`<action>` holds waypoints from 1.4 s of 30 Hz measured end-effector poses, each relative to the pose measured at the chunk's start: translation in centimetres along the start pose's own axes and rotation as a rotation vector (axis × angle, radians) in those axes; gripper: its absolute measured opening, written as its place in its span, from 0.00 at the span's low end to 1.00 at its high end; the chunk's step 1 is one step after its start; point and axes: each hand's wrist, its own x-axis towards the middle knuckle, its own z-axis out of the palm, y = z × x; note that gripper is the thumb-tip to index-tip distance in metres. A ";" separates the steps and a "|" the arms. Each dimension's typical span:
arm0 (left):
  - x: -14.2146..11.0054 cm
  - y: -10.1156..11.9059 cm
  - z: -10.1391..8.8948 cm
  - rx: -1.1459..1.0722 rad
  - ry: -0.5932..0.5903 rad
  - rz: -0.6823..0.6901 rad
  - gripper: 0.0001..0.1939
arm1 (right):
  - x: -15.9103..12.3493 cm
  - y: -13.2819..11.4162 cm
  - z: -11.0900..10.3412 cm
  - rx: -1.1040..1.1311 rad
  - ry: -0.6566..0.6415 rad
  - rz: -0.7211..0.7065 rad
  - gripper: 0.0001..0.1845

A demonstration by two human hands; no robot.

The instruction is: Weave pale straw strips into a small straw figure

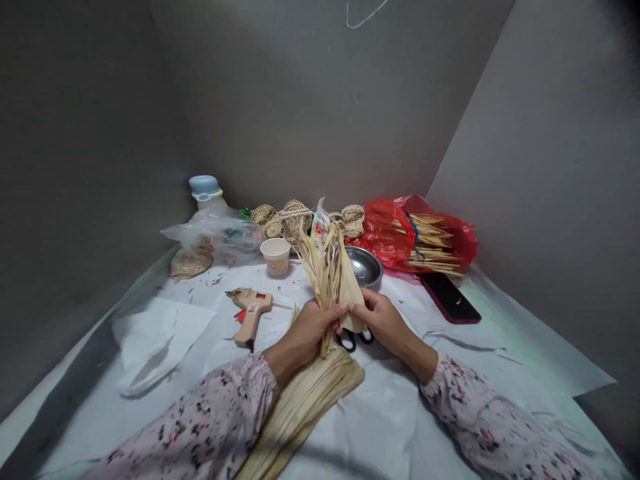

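Note:
My left hand [313, 327] is closed around the lower end of a bundle of dried corn husk strips [320, 270], held upright over the table. Pinched in my right hand [383, 317] is a wider, pale corn husk piece [351, 297], pressed against the bundle's right side. The thumbs of both hands almost meet. Below them lies a stack of long, flat corn husks [315, 393], partly covered by my left forearm. Black scissor handles [367, 337] show just under my right hand; their blades are hidden.
Left of the hands lie a glue gun [253, 313] and a white sheet [155, 340]. Behind stand a paper cup [276, 257], a metal bowl [373, 267] and braided pieces [295, 220]. A red bag [385, 230] of husks and a phone [450, 299] are at right.

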 end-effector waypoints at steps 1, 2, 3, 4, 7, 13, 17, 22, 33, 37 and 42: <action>0.0 -0.1 -0.1 0.011 -0.011 -0.004 0.17 | 0.0 0.1 0.0 -0.019 -0.003 -0.010 0.11; 0.1 -0.1 -0.1 0.023 -0.018 -0.009 0.17 | 0.0 0.2 -0.1 -0.038 -0.006 -0.017 0.11; 0.1 -0.1 -0.1 0.036 -0.022 -0.015 0.18 | 0.0 0.3 -0.1 -0.055 -0.007 -0.022 0.11; 0.1 -0.1 -0.1 0.048 -0.024 -0.020 0.18 | -0.1 0.4 -0.1 -0.071 -0.005 -0.029 0.10; 0.1 0.0 -0.1 0.056 -0.023 -0.016 0.18 | -0.1 0.4 0.0 -0.131 0.022 -0.065 0.09; 0.1 0.0 -0.1 0.017 -0.022 -0.013 0.18 | -0.2 0.5 0.3 -0.196 0.081 -0.080 0.09; 0.0 0.2 0.0 -0.031 -0.035 -0.028 0.17 | -0.2 0.5 0.3 -0.168 0.115 -0.078 0.09; -0.3 0.3 0.2 -0.078 -0.021 -0.050 0.17 | -0.1 0.3 0.1 -0.124 0.103 -0.039 0.12; -0.2 0.1 0.2 -0.113 -0.111 -0.039 0.15 | -0.2 1.0 -0.9 0.119 -0.040 0.022 0.15; -0.1 -0.1 0.0 -0.105 -0.111 -0.061 0.14 | -0.3 1.1 -0.6 0.230 -0.066 0.046 0.14; -0.2 0.3 0.2 -0.183 -0.157 -0.058 0.13 | -0.1 0.9 -0.8 0.400 -0.008 0.042 0.07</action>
